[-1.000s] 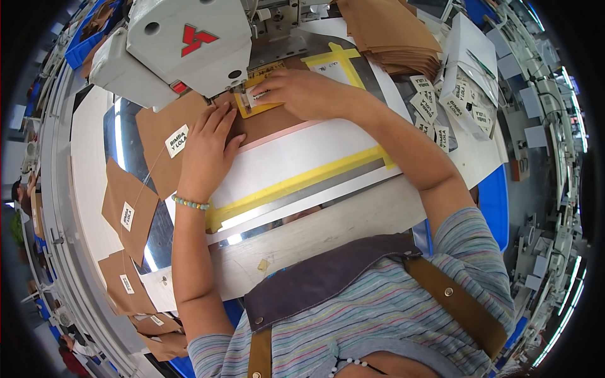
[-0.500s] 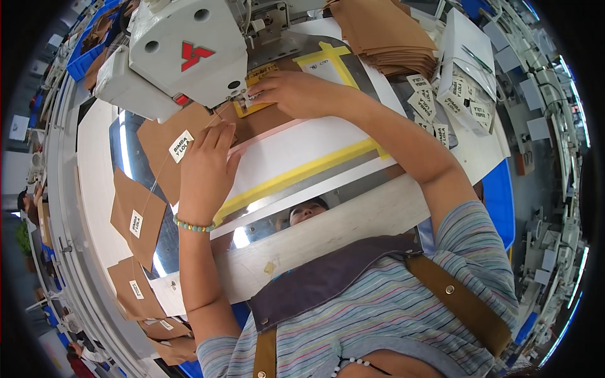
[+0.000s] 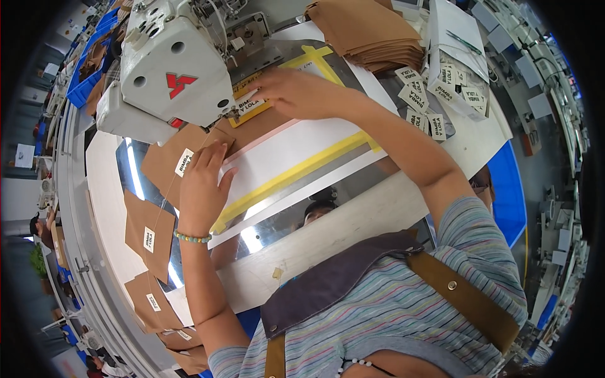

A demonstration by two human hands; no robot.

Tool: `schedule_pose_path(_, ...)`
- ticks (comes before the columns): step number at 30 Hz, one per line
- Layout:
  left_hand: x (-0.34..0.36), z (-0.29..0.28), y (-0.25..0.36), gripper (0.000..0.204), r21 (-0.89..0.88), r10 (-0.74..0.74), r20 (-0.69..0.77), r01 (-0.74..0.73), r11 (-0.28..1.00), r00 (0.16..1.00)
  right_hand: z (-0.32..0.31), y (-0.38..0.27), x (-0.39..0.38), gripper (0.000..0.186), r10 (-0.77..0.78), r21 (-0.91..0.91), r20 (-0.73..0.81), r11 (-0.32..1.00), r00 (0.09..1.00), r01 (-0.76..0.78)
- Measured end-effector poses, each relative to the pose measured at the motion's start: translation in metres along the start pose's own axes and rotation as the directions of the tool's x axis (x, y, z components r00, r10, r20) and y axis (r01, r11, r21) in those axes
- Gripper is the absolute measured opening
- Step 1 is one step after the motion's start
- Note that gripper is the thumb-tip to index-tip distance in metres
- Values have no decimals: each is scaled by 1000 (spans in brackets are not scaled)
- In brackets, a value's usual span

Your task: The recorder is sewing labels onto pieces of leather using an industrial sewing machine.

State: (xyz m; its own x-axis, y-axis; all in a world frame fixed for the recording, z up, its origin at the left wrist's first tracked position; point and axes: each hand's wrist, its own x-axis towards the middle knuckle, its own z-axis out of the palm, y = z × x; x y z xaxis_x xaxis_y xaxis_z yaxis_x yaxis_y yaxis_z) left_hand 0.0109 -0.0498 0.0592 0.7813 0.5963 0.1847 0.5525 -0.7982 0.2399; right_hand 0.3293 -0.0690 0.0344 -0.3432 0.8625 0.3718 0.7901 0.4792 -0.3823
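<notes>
Fingers extended and thumb apart, my left hand (image 3: 205,183) rests on a brown flat piece (image 3: 162,157) that bears a white label (image 3: 184,162). My right hand (image 3: 296,93) reaches over a yellow template (image 3: 257,114), fingers apart and slightly blurred. Under and beside those fingertips, a white label (image 3: 244,106) shows within the template. The template lies on another brown piece (image 3: 268,124), close to the needle area of a white sewing machine (image 3: 167,69). Thread links the labelled brown pieces on the left, among them one (image 3: 161,220) lower down.
A stack of brown pieces (image 3: 372,38) lies at the back right. Beside it are loose white labels (image 3: 413,94) and a white box (image 3: 457,57) with more labels. Yellow tape (image 3: 296,167) edges a white sheet. A blue bin (image 3: 507,195) stands at right.
The whole view has shifted a little. A white label in the yellow template now shows beside my right fingers, which covered that spot earlier. My left hand stays on the brown piece.
</notes>
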Motion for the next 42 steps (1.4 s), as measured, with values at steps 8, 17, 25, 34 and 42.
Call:
schedule_pose_path(8,14,14,-4,53,64,90,-33,-88,994,995,-45,65,-24,27,476,582,-395,791,786,-187)
schedule_pose_path(17,23,28,-10,50,90,122,-81,-114,989,989,-45,106,-33,25,638,910,-330,410,696,55)
schedule_pose_path(25,31,36,-21,50,75,166,-42,-163,984,985,-42,111,-39,26,674,937,-279,346,684,40)
schedule_pose_path(34,37,40,-39,47,-81,207,-84,-213,974,975,-42,87,-30,26,712,929,-255,368,654,-38)
schedule_pose_path(42,33,40,-39,44,-117,176,-60,-182,976,983,-38,86,-30,24,710,929,-231,364,665,-66)
